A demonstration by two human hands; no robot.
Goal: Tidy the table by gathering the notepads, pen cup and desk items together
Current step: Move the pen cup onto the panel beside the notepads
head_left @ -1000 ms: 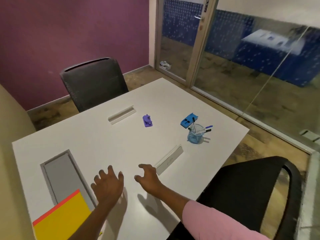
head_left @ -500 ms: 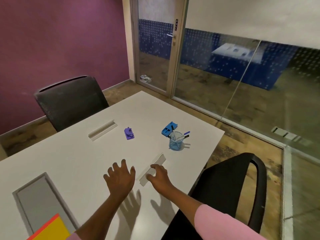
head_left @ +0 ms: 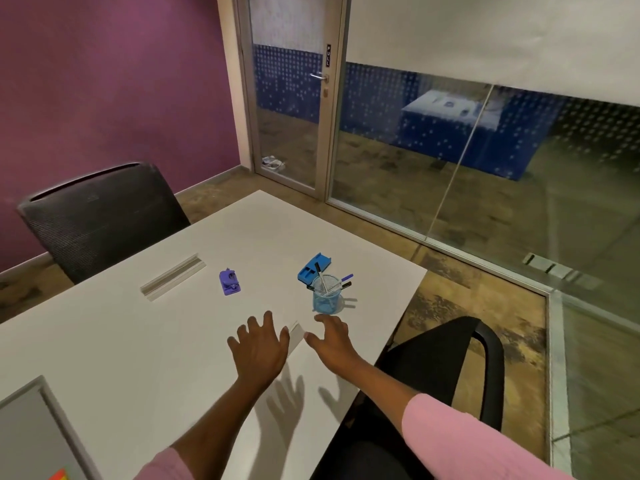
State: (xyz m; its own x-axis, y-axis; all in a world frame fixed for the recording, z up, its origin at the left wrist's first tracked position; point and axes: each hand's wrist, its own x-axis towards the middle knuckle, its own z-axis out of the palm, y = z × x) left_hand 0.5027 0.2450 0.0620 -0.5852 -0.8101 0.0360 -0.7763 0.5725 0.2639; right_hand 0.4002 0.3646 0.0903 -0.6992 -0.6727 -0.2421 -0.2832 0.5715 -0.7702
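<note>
Hovering over the table (head_left: pixel 138 341) — left hand (head_left: pixel 258 348), right hand (head_left: pixel 330 339) — fingers spread, empty.

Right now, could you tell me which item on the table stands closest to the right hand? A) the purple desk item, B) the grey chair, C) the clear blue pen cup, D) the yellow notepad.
C: the clear blue pen cup stands just beyond the fingertips of the right hand, while the purple desk item lies farther off to the left on the table.
</note>
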